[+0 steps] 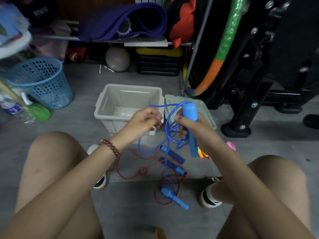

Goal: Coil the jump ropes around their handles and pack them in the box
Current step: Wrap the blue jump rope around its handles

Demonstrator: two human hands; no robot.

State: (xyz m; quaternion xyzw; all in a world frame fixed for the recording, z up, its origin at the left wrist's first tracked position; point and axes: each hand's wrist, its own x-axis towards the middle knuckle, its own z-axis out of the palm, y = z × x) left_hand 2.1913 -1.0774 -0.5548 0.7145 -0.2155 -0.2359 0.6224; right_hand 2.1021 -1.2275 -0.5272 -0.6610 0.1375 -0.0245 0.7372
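Pinching blue rope [166, 130] in curled fingers of left hand [146, 120], just before box [103, 102]. Right of that, right hand [191, 130] fisted round blue handle [189, 110], long axis upright, rope trailing left toward other fingers. Second handle [174, 198] on grey tile floor [82, 118], well short of box. Cluttered storeroom.

Bare forearms [82, 171], reddish-brown bead bracelet [111, 149] on left wrist, white shoes [209, 197] with black trim
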